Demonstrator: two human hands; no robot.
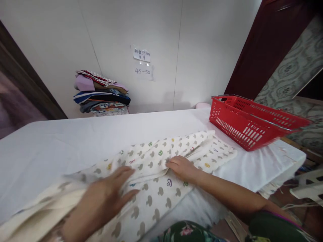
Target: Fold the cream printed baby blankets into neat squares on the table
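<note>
A cream cloth (161, 195) printed with grey and coloured mushrooms stretches across the table in a long, wrinkled strip, with a fold along its middle. My left hand (101, 198) is over its left part, slightly blurred, with thumb and fingers apart. Whether its palm touches the fabric I cannot tell. Farther right, my right hand (183, 169) has its fingers together and bent onto the fold, gripping the fabric there. The cloth's far right corner lies flat near the basket, while its left end runs out of view at the lower left.
A white-covered table (75, 137) bears the cloth. At its right edge stands a red plastic basket (234, 124) with metal handles. Folded clothes (103, 95) are stacked against the wall at the back left. Paper notes (142, 64) hang on the wall. A white stool (309, 185) is at the right.
</note>
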